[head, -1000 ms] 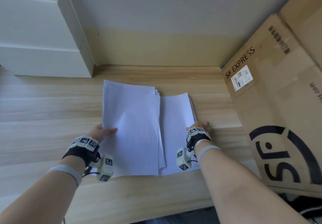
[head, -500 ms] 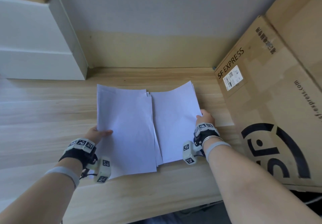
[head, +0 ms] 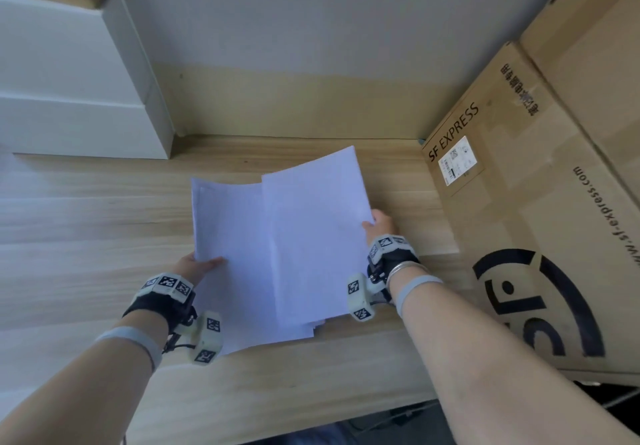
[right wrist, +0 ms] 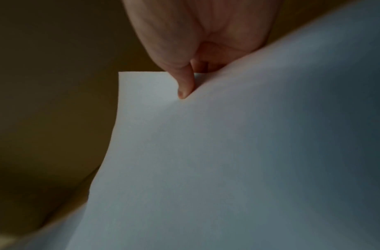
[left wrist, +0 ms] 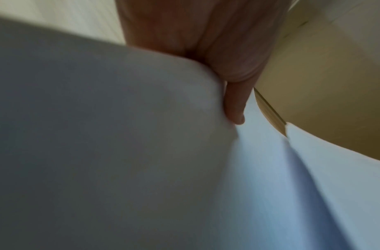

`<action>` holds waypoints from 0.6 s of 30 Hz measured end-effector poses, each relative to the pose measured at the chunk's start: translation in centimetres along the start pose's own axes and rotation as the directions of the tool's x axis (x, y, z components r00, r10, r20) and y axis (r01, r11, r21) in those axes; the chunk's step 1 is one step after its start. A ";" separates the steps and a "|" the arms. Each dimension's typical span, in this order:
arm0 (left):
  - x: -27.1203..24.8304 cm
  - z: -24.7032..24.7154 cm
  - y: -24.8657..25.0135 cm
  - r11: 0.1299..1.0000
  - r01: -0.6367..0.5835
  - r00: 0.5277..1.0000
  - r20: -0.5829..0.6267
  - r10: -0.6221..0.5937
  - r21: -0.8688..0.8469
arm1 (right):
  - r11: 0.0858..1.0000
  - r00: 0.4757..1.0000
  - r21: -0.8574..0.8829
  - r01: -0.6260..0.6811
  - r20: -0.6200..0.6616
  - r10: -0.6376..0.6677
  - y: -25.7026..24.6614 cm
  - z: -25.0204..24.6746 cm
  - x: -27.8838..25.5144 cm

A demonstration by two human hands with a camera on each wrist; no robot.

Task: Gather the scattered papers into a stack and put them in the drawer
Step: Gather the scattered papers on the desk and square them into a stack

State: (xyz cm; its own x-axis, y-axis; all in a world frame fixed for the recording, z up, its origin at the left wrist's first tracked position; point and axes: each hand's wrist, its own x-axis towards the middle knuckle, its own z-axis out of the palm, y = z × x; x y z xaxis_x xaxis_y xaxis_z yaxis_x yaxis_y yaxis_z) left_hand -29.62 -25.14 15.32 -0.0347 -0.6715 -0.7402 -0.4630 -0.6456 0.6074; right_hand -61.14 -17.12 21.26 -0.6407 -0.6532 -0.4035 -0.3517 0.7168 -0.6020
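White papers [head: 277, 250] are sitting in two overlapping bunches over the wooden desk [head: 86, 236], right bunch lying on top of the left one along the middle. Far edge of the right bunch is curling upward; near edges are hanging close to the desk front. Left hand [head: 194, 266] is gripping the left bunch at its left edge, thumb lying on top of the sheets, remaining fingers hidden underneath. Left wrist view is showing the thumb [left wrist: 234, 104] pressing into the paper [left wrist: 120, 152], the sheet bulging beside it. Right hand [head: 379, 224] is pinching the right bunch at its right edge; right wrist view is showing the thumb [right wrist: 185, 81] pressing down on the top sheet [right wrist: 227, 160] near a corner, other fingers tucked below. Both hands are closing on paper, neither one spread flat.

White cabinet [head: 69, 98] is standing at the far left of the desk against the wall; whether its fronts are drawers cannot be told, no open one showing. Cardboard box [head: 519, 219] printed SF EXPRESS is leaning at the right, just beside the right hand but apart from the papers. Marker-tagged wrist bands [head: 168, 285] are sitting on both wrists.
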 end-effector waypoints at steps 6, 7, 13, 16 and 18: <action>-0.1 1.1 0.0 0.999 -0.038 0.999 0.003 0.038 0.017 | 0.995 0.985 -0.070 -0.070 0.153 0.080 -0.1 7.5 -1.5; -0.3 1.3 0.1 0.999 -0.041 0.999 0.006 0.041 0.027 | 0.993 0.983 -0.090 -0.076 0.161 0.090 -0.3 8.2 -1.7; -0.3 2.4 0.2 0.999 -0.030 0.998 0.046 0.030 -0.015 | 0.985 0.985 -0.167 -0.037 0.161 0.065 -0.8 10.9 -2.1; -0.4 2.7 0.4 0.997 -0.068 0.997 0.030 0.069 -0.035 | 0.993 0.977 -0.110 -0.038 0.207 0.061 -0.5 10.3 -1.5; -0.8 2.7 1.2 0.987 -0.140 0.989 0.036 0.143 -0.077 | 0.994 0.965 0.073 -0.081 0.255 0.060 -0.5 9.5 -1.0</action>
State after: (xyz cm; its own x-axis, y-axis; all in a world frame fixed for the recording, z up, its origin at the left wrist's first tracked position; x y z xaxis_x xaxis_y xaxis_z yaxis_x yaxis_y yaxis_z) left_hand -32.54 -24.36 15.87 -0.1329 -0.7434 -0.6555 -0.3839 -0.5711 0.7256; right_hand -53.90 -19.13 15.42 -0.4656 -0.6497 -0.6009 -0.2477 0.7476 -0.6163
